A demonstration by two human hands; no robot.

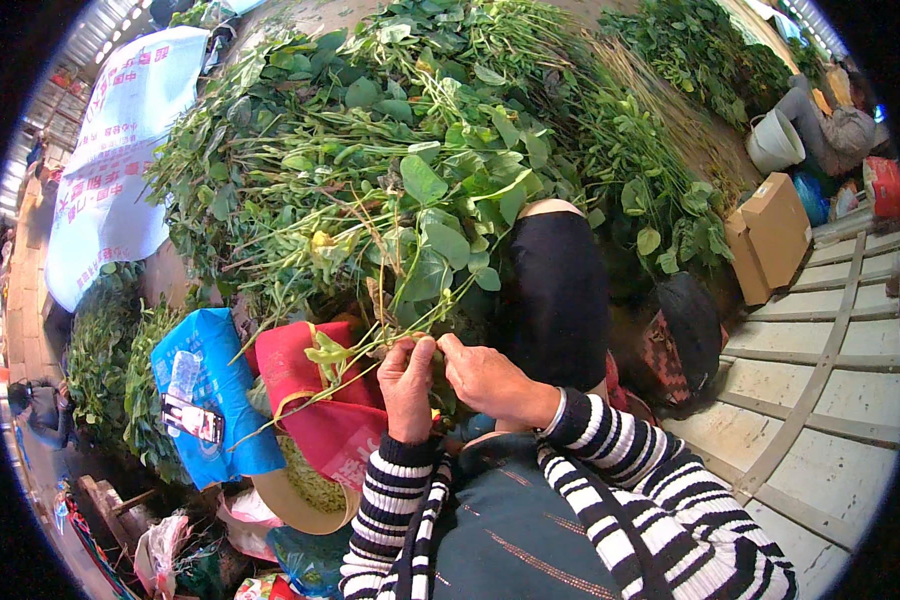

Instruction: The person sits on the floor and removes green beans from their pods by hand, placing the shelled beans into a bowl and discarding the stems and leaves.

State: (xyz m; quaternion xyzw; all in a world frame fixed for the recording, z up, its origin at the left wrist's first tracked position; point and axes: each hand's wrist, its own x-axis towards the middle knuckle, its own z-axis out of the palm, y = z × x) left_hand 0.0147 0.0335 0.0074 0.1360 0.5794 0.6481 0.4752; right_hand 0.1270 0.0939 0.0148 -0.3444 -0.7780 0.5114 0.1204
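Note:
My left hand (407, 388) grips the stem of a leafy green soybean plant (424, 276) between thumb and fingers. Just to the right, my right hand (499, 381) pinches at the same plant; its fingertips hide what exactly they hold. A green pod (328, 351) hangs from a branch left of my hands. Below them a red cloth bag (322, 409) drapes over a tan tub (289, 504), which contains many pale green beans (311, 480). Beyond my hands lies a big heap of cut soybean plants (330, 157).
A phone (193, 418) with a lit screen rests on a blue bag (206, 360) beside the tub. At right are a cardboard box (769, 236), a white bucket (774, 142) and a seated person (844, 135). Another person (41, 412) is at far left, below a printed white sheet (124, 165).

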